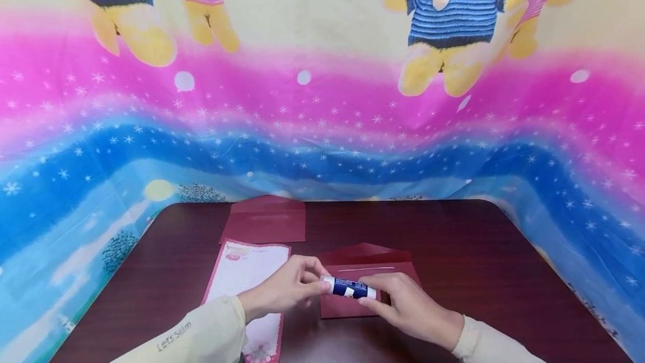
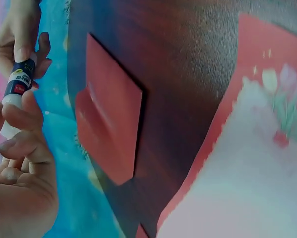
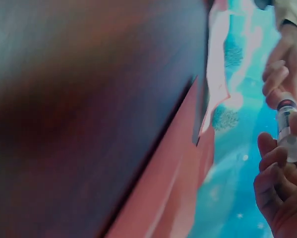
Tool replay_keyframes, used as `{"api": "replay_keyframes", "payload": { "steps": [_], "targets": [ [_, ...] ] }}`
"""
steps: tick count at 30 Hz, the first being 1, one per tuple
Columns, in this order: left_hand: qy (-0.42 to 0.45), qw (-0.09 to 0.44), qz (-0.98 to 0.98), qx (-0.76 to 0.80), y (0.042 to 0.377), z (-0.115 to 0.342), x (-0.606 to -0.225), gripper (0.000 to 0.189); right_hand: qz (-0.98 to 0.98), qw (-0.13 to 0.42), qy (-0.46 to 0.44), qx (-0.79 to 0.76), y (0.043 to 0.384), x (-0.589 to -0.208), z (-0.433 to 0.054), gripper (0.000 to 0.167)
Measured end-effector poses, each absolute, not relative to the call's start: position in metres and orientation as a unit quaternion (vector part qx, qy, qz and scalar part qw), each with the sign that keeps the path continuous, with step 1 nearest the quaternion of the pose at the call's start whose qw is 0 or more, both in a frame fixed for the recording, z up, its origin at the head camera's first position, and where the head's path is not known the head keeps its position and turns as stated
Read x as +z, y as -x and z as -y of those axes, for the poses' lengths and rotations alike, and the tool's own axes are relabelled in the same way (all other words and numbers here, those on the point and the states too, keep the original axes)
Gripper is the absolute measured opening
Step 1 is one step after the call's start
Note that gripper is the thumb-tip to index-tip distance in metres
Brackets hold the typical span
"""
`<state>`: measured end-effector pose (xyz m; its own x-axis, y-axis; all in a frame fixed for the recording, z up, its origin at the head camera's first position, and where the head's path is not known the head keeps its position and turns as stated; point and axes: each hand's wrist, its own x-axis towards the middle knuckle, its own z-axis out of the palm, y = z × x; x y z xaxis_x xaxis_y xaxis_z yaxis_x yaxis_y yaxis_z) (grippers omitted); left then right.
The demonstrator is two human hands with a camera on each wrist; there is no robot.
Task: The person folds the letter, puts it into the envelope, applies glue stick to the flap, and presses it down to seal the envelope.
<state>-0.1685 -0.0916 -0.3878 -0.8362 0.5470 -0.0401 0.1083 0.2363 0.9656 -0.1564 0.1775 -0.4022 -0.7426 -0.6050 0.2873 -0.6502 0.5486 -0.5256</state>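
Both hands hold a dark blue glue stick (image 1: 351, 288) with white ends, one hand at each end, over the near red envelope (image 1: 347, 308). My left hand (image 1: 284, 289) pinches the white left end between thumb and fingers. Around the right part of the tube curl the thumb and fingers of my right hand (image 1: 415, 307). In the left wrist view the glue stick (image 2: 20, 82) spans between the two hands. The right wrist view shows the tube (image 3: 285, 124) at its right edge, partly covered by fingers. The envelope's flap (image 1: 368, 253) points away from me, raised open.
To the left lies a letter sheet (image 1: 252, 282) with a red border and printed flowers, partly under my left forearm. Behind it is a second red envelope (image 1: 267, 226), flap open. The dark wooden table (image 1: 478, 251) meets a printed cloth backdrop (image 1: 322, 161) at its far edge.
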Motion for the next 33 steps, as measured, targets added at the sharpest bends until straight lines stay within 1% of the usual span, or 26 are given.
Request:
{"api": "replay_keyframes", "payload": {
  "steps": [3, 7, 9, 12, 14, 15, 18, 21, 24, 26, 28, 30, 33],
  "targets": [
    [-0.220, 0.193, -0.771, 0.565, 0.172, 0.093, -0.383, 0.015, 0.893, 0.087, -0.367, 0.244, 0.157, -0.400, -0.176, 0.020],
    [-0.223, 0.195, -0.777, 0.555, 0.174, 0.092, -0.381, 0.015, 0.889, 0.162, -0.392, 0.172, 0.157, -0.399, -0.170, 0.033],
    [-0.224, 0.194, -0.778, 0.553, 0.174, 0.091, -0.381, 0.015, 0.883, 0.191, -0.403, 0.145, 0.157, -0.400, -0.166, 0.038],
    [-0.235, 0.191, -0.776, 0.553, 0.172, 0.089, -0.382, 0.015, 0.876, 0.219, -0.414, 0.114, 0.155, -0.400, -0.162, 0.033],
    [-0.243, 0.191, -0.775, 0.552, 0.170, 0.087, -0.382, 0.015, 0.877, 0.220, -0.414, 0.106, 0.154, -0.400, -0.160, 0.028],
    [-0.247, 0.190, -0.774, 0.551, 0.170, 0.086, -0.382, 0.015, 0.879, 0.217, -0.411, 0.104, 0.153, -0.399, -0.159, 0.025],
    [-0.254, 0.190, -0.775, 0.546, 0.169, 0.081, -0.383, 0.015, 0.890, 0.187, -0.397, 0.123, 0.151, -0.398, -0.159, 0.018],
    [-0.253, 0.179, -0.787, 0.533, 0.170, 0.076, -0.384, 0.018, 0.902, 0.149, -0.372, 0.160, 0.149, -0.397, -0.163, 0.015],
    [-0.246, 0.166, -0.806, 0.512, 0.171, 0.073, -0.386, 0.025, 0.914, 0.107, -0.340, 0.196, 0.151, -0.396, -0.171, 0.013],
    [-0.238, 0.159, -0.817, 0.500, 0.171, 0.071, -0.387, 0.028, 0.923, 0.071, -0.310, 0.215, 0.153, -0.395, -0.178, 0.011],
    [-0.234, 0.149, -0.828, 0.488, 0.170, 0.071, -0.388, 0.027, 0.933, 0.036, -0.274, 0.230, 0.156, -0.394, -0.186, 0.011],
    [-0.231, 0.133, -0.841, 0.471, 0.169, 0.071, -0.389, 0.022, 0.941, 0.007, -0.237, 0.240, 0.160, -0.393, -0.195, 0.015],
    [-0.240, 0.097, -0.866, 0.428, 0.168, 0.071, -0.391, 0.015, 0.948, -0.014, -0.194, 0.250, 0.164, -0.391, -0.210, 0.020]
  ]
}}
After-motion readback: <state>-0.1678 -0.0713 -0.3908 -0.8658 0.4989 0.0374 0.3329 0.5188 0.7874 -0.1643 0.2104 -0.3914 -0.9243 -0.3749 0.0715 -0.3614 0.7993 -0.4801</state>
